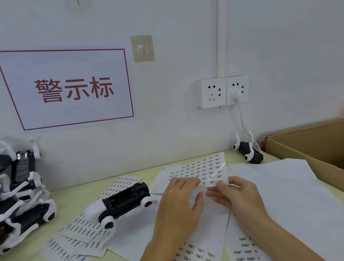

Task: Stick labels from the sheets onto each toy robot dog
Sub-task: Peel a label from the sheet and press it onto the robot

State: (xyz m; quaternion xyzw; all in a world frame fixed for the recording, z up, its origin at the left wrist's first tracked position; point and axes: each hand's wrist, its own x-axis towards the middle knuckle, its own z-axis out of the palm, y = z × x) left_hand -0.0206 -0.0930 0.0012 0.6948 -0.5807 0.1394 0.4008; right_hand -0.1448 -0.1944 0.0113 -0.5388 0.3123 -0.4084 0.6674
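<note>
A black-and-white toy robot dog [121, 202] lies belly-up on label sheets [76, 234] at the table's centre left. My left hand [180, 205] and my right hand [236, 195] meet over a label sheet [204, 169] in the middle. Both pinch a small clear label [216, 184] between their fingertips. More printed sheets [194, 258] lie under my forearms. A pile of toy dogs [11, 198] is stacked at the far left. One more dog [248, 151] lies by the wall at the back right.
An open cardboard box [324, 147] stands at the right edge. Blank white backing sheets [299, 191] spread in front of it. Two wall sockets [223, 91] with a plugged cable hang above the table. A red-bordered sign [68, 85] is on the wall.
</note>
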